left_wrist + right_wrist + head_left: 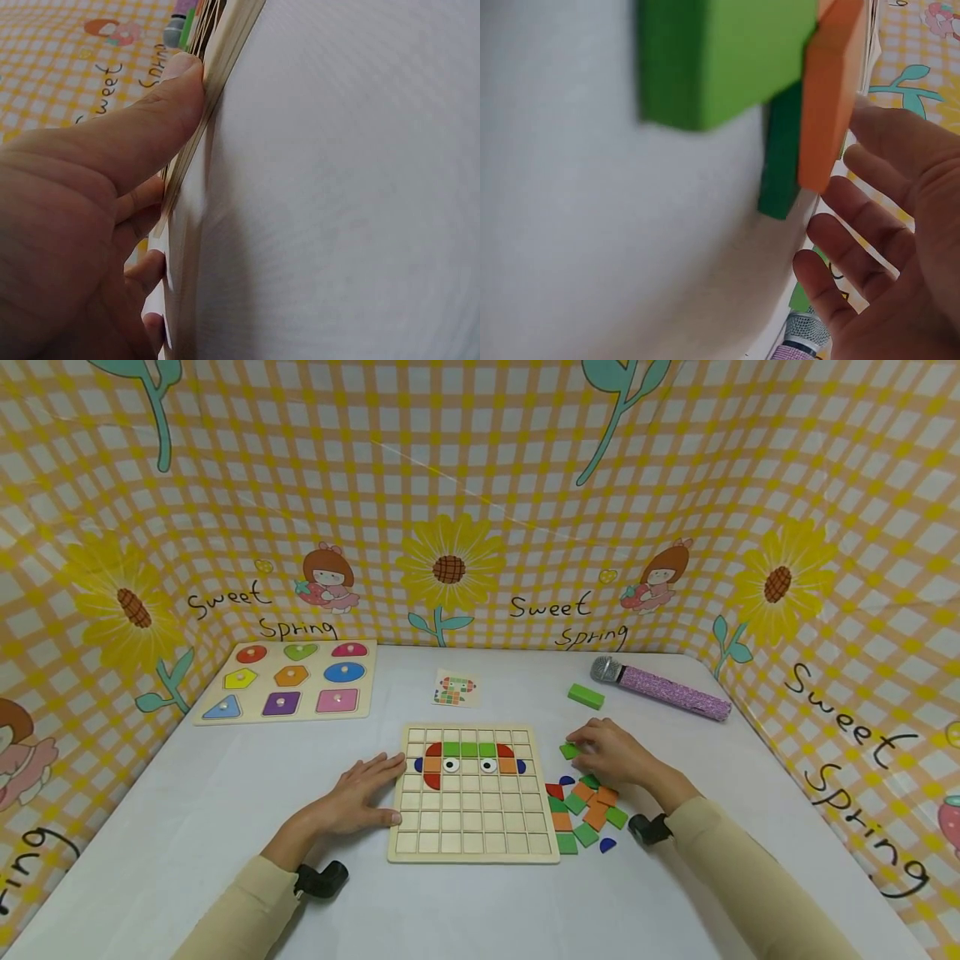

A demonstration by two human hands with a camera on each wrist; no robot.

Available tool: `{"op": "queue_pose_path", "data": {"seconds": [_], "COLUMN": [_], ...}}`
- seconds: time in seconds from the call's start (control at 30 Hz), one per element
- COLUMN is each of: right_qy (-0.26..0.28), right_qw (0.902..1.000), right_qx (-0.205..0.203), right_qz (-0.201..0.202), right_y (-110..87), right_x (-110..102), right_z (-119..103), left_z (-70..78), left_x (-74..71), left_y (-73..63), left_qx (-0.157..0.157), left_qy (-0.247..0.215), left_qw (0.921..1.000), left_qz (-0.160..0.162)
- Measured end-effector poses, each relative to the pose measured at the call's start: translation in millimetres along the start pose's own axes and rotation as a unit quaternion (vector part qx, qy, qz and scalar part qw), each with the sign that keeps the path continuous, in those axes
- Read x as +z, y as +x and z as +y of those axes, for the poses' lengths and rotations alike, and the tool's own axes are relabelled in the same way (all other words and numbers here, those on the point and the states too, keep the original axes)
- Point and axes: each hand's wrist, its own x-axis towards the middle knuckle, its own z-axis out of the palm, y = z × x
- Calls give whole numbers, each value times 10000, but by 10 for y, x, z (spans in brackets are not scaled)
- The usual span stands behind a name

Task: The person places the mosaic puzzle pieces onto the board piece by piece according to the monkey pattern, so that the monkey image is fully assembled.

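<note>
A wooden grid board (476, 818) lies flat, bearing a pattern of red, green, orange and blue pieces and two eye tiles (451, 765). Along its left edge rests my left hand (358, 795), with thumb and fingers touching the side; in the left wrist view the thumb (161, 112) presses on the edge. Beyond the board's right edge, my right hand (609, 752) pinches a green tile (568, 751) at its fingertips. Just below that hand is a loose heap of coloured tiles (597, 814). In the right wrist view the held tile is mostly hidden behind the fingers.
A small pattern card (455, 688) lies behind the board. Back left is a shape puzzle (258, 702) with knobbed pieces. A green block (586, 696) and a glittery purple microphone (671, 692) lie back right. Patterned cloth walls surround the white table (480, 910).
</note>
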Motion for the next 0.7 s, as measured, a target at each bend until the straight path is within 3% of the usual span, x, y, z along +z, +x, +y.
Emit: {"op": "queue_pose_path", "data": {"seconds": [0.37, 0.7], "right_qy": [-123, -78], "right_qw": [9996, 9997], "right_qx": [-250, -174], "right_qz": [41, 145], "right_y": [62, -13], "right_x": [7, -25], "right_z": [64, 13], "left_z": [-6, -23], "left_x": [10, 15], "left_y": [2, 7], "left_qx": [-7, -40], "left_qy": [9, 36], "left_qw": [10000, 10000], "left_qz": [18, -2]}}
